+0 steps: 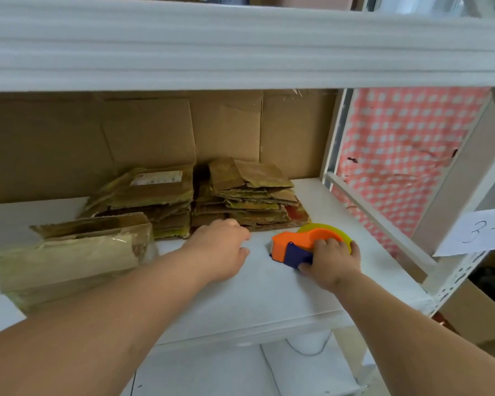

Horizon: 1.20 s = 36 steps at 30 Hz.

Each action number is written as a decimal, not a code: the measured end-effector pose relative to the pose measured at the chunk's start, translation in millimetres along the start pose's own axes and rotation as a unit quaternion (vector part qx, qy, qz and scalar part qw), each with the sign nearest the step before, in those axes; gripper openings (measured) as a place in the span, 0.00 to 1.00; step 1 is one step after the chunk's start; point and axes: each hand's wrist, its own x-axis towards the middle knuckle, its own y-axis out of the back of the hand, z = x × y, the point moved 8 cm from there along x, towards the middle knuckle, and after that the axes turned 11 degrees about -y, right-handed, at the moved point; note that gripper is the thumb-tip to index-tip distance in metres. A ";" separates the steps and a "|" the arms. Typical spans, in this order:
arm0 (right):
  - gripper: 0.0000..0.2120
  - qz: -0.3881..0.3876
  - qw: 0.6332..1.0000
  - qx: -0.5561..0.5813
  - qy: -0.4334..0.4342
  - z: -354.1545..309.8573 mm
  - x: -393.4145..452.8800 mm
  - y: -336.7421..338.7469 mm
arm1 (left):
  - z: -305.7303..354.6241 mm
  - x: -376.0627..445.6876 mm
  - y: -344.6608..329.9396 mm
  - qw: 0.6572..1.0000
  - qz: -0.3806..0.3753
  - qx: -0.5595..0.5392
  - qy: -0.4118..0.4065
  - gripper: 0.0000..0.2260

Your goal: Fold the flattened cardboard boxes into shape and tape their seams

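**Two hands reach onto a white shelf**

Two piles of flat cardboard boxes sit at the back of the white shelf [269, 287]. The left pile [149, 195] has a white label on its top piece. The right pile [249, 198] is just beside it, and its pieces are a bit messy and spread out. Both piles are brown, with yellow and green marks on them.

One folded box [72, 252] lies on its side at the left, in front of the left pile. It has shiny clear tape on it.

The left hand [220, 250] is out over the shelf, right at the front edge of the right pile. Its fingers are bent down loosely and hold nothing. I cannot tell if the fingertips touch the cardboard.

The right hand [330, 264] grips a tape dispenser [300, 247]. The fingers wrap over the top and the thumb is on the near side. The dispenser is orange and dark blue, with a yellow-green roll behind it. It rests on the shelf, near the right pile's front corner.

A big brown cardboard sheet [155, 132] stands behind the piles. A pink checked cloth [406, 155] hangs to the right. A paper sign [480, 232] with a "3" hangs on the shelf post.
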 end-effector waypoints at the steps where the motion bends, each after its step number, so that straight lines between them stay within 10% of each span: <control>1: 0.23 0.001 1.000 0.004 0.005 -0.5 1.4 0.7 | -0.8 1.7 -1.9 1.000 -0.001 -0.004 0.005 0.19; 12: 0.08 -0.023 0.976 0.196 0.087 3.4 -33.0 17.8 | -6.9 -6.5 16.2 0.990 0.065 -0.120 0.046 0.19; 23: 0.13 -0.137 0.885 0.402 0.190 -51.4 -99.1 83.7 | -15.0 -65.8 81.5 0.970 0.108 -0.213 0.049 0.18; 31: 0.15 -0.156 0.853 0.449 0.215 -84.2 -142.0 118.6 | -62.2 -124.1 100.4 0.869 0.182 -0.451 0.089 0.07; 36: 0.13 -0.133 0.862 0.420 0.252 -109.2 -172.4 144.3 | -82.3 -149.5 109.9 0.869 0.184 -0.449 0.093 0.05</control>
